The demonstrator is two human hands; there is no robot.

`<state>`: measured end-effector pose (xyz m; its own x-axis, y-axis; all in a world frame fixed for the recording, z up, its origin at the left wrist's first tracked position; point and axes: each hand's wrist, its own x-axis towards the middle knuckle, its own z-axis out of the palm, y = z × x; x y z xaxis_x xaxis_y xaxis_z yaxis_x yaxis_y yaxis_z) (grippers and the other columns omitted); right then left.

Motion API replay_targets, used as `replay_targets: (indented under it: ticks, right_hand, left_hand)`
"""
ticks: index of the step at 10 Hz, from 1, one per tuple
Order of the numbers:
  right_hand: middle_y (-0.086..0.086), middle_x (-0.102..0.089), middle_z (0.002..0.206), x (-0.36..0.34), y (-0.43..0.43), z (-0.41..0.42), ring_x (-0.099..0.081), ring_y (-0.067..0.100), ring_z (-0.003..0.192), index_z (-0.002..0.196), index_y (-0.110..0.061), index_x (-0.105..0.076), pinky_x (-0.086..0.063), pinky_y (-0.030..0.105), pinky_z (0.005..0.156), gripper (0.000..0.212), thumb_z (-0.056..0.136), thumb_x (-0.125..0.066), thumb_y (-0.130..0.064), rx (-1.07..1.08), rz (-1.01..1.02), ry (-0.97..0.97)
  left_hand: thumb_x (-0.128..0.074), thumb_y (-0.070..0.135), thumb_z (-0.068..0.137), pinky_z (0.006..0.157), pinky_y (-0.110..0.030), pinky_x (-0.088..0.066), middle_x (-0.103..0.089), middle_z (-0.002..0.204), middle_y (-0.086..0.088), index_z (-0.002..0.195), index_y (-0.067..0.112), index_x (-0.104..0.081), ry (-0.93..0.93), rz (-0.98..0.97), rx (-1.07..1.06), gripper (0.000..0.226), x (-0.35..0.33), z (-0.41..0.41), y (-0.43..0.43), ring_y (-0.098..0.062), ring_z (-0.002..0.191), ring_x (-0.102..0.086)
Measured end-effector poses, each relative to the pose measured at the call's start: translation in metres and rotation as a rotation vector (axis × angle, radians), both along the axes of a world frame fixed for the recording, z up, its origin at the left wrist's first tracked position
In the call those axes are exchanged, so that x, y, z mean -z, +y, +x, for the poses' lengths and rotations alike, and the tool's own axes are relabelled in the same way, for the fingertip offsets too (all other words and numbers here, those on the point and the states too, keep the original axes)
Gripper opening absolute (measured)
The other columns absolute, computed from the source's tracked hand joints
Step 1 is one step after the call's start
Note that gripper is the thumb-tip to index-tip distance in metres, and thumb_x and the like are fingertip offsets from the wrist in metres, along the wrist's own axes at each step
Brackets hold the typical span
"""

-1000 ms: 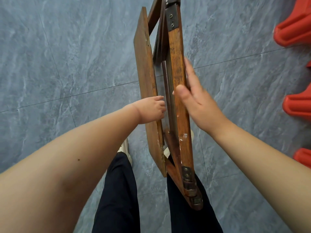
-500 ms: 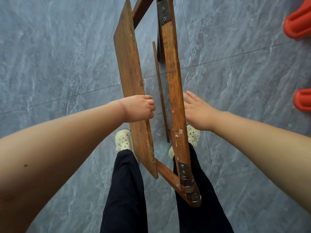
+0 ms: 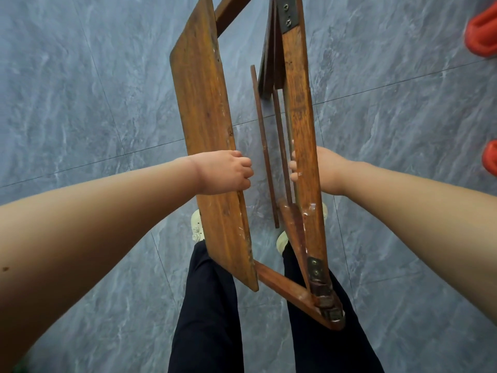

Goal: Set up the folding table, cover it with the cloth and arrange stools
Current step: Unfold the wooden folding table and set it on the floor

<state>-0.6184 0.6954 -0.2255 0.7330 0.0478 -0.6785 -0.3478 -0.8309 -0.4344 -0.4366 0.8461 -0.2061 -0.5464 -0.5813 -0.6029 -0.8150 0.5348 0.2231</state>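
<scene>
L hand [image 3: 224, 172], R hand [image 3: 329, 168] on tbl [image 3: 204, 103]

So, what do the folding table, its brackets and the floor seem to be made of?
Folding table: wood with worn brown varnish; grain and pale scuffs show. Brackets: apparently dull metal, fixed with screws. Floor: probably glazed or stone tile, grey with pale veins and thin joint lines.

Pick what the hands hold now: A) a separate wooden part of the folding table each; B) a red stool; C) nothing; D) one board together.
A: the left hand grips the wide board, the right hand grips the rail opposite, floor showing between them.
</scene>
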Motion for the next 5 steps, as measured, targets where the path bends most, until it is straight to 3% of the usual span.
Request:
replay_targets:
  ticks: [1, 2, 4, 5]
  right_hand:
    - [0.005, -0.050, 0.136, 0.004, -0.016, -0.004, -0.035, 0.027, 0.131, 0.131, -0.013, -0.052, -0.006, 0.018, 0.116, 0.037, 0.094, -0.049, -0.015, -0.823, -0.262, 0.077]
    - [0.000, -0.049, 0.130, -0.006, -0.027, -0.009, -0.034, 0.027, 0.128, 0.125, -0.020, -0.051, 0.001, 0.045, 0.118, 0.033, 0.093, -0.051, -0.023, -0.968, -0.456, 0.015]
    - [0.001, -0.045, 0.134, -0.029, -0.045, -0.014, -0.031, 0.027, 0.132, 0.130, -0.019, -0.049, -0.005, 0.043, 0.118, 0.047, 0.092, -0.049, -0.047, -0.972, -0.414, 0.010]
    - [0.000, -0.048, 0.131, -0.036, -0.048, -0.014, -0.034, 0.025, 0.128, 0.127, -0.021, -0.051, -0.016, 0.041, 0.115, 0.046, 0.090, -0.051, -0.048, -0.986, -0.411, 0.047]
  left_hand:
    - [-0.046, 0.006, 0.094, 0.096, -0.029, -0.034, -0.052, 0.118, -0.001, 0.121, 0.014, -0.053, -0.016, 0.045, 0.042, 0.029, -0.008, 0.009, 0.007, -0.019, 0.112, -0.042]
    - [-0.042, 0.008, 0.096, 0.094, -0.028, -0.035, -0.051, 0.119, 0.000, 0.120, 0.014, -0.054, -0.043, 0.058, 0.065, 0.028, -0.016, 0.018, 0.016, -0.019, 0.113, -0.041]
    - [-0.043, 0.012, 0.097, 0.100, -0.025, -0.034, -0.050, 0.127, 0.000, 0.128, 0.015, -0.051, -0.079, 0.136, 0.062, 0.032, -0.039, 0.032, 0.034, -0.016, 0.117, -0.041]
    - [-0.042, 0.017, 0.098, 0.101, -0.025, -0.033, -0.050, 0.128, 0.001, 0.128, 0.017, -0.051, -0.079, 0.152, 0.057, 0.031, -0.049, 0.036, 0.039, -0.015, 0.118, -0.041]
